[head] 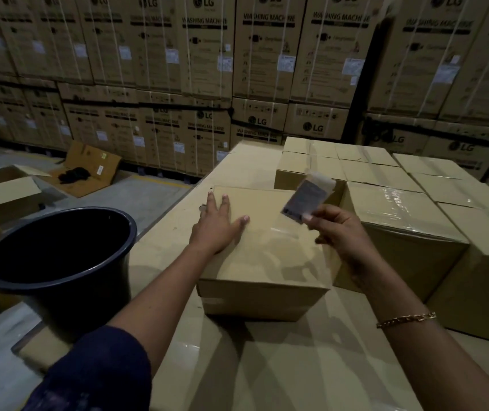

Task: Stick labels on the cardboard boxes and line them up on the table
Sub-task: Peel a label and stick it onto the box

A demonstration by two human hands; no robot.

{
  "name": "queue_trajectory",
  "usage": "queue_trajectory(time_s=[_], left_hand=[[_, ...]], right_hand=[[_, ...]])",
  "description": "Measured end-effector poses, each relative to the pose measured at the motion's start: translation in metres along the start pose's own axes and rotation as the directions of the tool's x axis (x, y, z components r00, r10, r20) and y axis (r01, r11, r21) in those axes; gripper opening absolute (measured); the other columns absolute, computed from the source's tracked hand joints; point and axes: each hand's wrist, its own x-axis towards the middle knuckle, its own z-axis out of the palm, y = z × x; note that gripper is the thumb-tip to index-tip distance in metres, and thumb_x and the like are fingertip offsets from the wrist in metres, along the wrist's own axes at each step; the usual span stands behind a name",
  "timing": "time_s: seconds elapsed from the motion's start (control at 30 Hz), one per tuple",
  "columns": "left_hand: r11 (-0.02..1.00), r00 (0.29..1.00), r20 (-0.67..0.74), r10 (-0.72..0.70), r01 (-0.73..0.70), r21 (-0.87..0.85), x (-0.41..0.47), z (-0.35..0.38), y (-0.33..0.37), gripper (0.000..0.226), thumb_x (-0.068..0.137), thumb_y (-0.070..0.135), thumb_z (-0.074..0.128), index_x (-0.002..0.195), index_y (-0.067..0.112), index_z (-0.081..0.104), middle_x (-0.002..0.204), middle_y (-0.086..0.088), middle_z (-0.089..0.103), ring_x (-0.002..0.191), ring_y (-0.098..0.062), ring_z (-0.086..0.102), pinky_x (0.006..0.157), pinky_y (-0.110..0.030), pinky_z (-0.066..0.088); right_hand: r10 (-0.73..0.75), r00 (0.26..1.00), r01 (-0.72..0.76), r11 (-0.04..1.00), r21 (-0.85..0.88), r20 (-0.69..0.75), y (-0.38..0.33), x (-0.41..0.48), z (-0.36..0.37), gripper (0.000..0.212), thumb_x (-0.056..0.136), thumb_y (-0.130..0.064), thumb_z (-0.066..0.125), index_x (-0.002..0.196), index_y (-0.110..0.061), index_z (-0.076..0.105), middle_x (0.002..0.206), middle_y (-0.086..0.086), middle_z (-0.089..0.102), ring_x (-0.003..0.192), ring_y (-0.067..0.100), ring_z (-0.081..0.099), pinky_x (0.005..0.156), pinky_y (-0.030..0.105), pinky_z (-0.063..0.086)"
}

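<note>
We see the left hand [219, 223] lying flat on top of the box [267, 262], its fingers [211, 203] straight and spread, reaching to the far left edge. The box sits on the table [267, 366], just beside a block of taped boxes [400, 226] on its right. The right hand [341, 229], a bracelet [406, 319] on its wrist, holds the label [307, 197] up over the box's far right corner, with the fingers [314, 215] pinched on its lower edge. The label is blurred and we cannot read it. A dark bucket [59, 250] stands left of the table, and stacked cartons [207, 54] fill the background.
</note>
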Motion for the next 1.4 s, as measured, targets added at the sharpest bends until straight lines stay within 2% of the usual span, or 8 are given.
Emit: queue_trajectory(time_s=[0.1, 0.23, 0.63, 0.83, 1.0, 1.17, 1.27, 1.4], left_hand=[[0.995, 0.997, 0.068, 0.024, -0.018, -0.094, 0.003, -0.002, -0.007, 0.089, 0.095, 0.07, 0.042, 0.163, 0.027, 0.003, 0.168, -0.002, -0.018, 0.154, -0.034, 0.014, 0.117, -0.054, 0.027], [0.967, 0.994, 0.107, 0.032, -0.004, -0.253, 0.005, -0.004, -0.017, 0.086, 0.096, 0.062, 0.052, 0.162, 0.031, 0.006, 0.169, 0.002, -0.013, 0.155, -0.029, 0.011, 0.12, -0.048, 0.021], [0.862, 0.996, 0.08, 0.046, 0.001, -0.507, -0.011, -0.011, -0.054, 0.051, 0.101, 0.031, 0.06, 0.15, 0.022, 0.049, 0.153, 0.001, 0.048, 0.134, -0.018, 0.051, 0.098, -0.021, 0.039], [0.891, 0.993, 0.121, 0.018, 0.039, -0.452, -0.037, -0.023, -0.085, 0.039, 0.102, 0.031, 0.057, 0.14, 0.022, 0.061, 0.125, -0.007, 0.07, 0.112, -0.023, 0.066, 0.087, -0.027, 0.046], [0.908, 0.978, 0.206, 0.036, 0.054, -0.416, -0.072, -0.022, -0.119, 0.044, 0.101, 0.051, 0.052, 0.136, 0.027, 0.063, 0.137, -0.002, 0.065, 0.125, -0.02, 0.059, 0.104, -0.033, 0.044], [0.829, 0.974, 0.217, -0.07, 0.178, -0.53, -0.085, -0.027, -0.151, 0.041, 0.097, 0.049, 0.06, 0.134, 0.032, 0.06, 0.137, 0.005, 0.061, 0.118, -0.018, 0.061, 0.1, -0.036, 0.049], [0.745, 0.963, 0.245, -0.112, 0.244, -0.621, -0.083, -0.022, -0.161, 0.042, 0.099, 0.044, 0.059, 0.138, 0.03, 0.054, 0.14, 0.001, 0.055, 0.123, -0.02, 0.057, 0.098, -0.035, 0.046], [0.665, 0.953, 0.282, -0.112, 0.282, -0.692, -0.073, -0.013, -0.154, 0.046, 0.1, 0.042, 0.055, 0.143, 0.026, 0.05, 0.142, -0.002, 0.052, 0.128, -0.023, 0.053, 0.101, -0.04, 0.045]], right_hand=[[0.024, 0.993, -0.033, 0.997, -0.077, -0.119, 0.009, -0.003, -0.012, 0.008, 0.094, -0.022, 0.069, 0.099, -0.02, 0.075, 0.085, 0.003, 0.068, 0.074, 0.017, 0.056, 0.066, 0.032, 0.045], [0.106, 0.992, -0.107, 0.994, -0.005, -0.073, 0.016, -0.014, -0.012, 0.015, 0.1, -0.011, 0.059, 0.104, -0.013, 0.074, 0.087, 0.003, 0.077, 0.066, 0.015, 0.064, 0.058, 0.026, 0.049], [0.25, 0.968, -0.245, 0.919, 0.308, 0.023, 0.026, 0.012, 0.038, 0.03, 0.101, -0.019, 0.052, 0.117, -0.009, 0.075, 0.118, 0.006, 0.075, 0.112, 0.027, 0.067, 0.08, 0.037, 0.052], [0.191, 0.972, -0.216, 0.957, 0.196, 0.139, -0.005, 0.053, 0.138, 0.026, 0.095, -0.001, 0.061, 0.115, -0.014, 0.07, 0.086, 0.003, 0.07, 0.056, 0.002, 0.062, 0.042, 0.016, 0.041], [0.14, 0.918, -0.183, 0.979, 0.084, 0.372, -0.039, 0.081, 0.255, 0.03, 0.092, 0.0, 0.065, 0.118, -0.015, 0.066, 0.085, 0.005, 0.069, 0.059, 0.007, 0.064, 0.045, 0.02, 0.046], [0.158, 0.84, -0.128, 0.987, -0.094, 0.519, -0.043, 0.093, 0.349, 0.03, 0.094, -0.004, 0.065, 0.12, -0.015, 0.058, 0.09, 0.012, 0.069, 0.062, 0.015, 0.069, 0.054, 0.032, 0.056], [0.112, 0.854, 0.017, 0.97, -0.242, 0.509, -0.024, 0.102, 0.363, 0.02, 0.094, -0.018, 0.07, 0.11, -0.023, 0.06, 0.102, 0.011, 0.072, 0.09, 0.024, 0.073, 0.065, 0.039, 0.06], [0.0, 0.924, 0.15, 0.92, -0.363, 0.381, -0.006, 0.11, 0.317, 0.015, 0.092, -0.031, 0.073, 0.105, -0.024, 0.071, 0.101, -0.003, 0.074, 0.093, 0.013, 0.069, 0.077, 0.037, 0.056]])
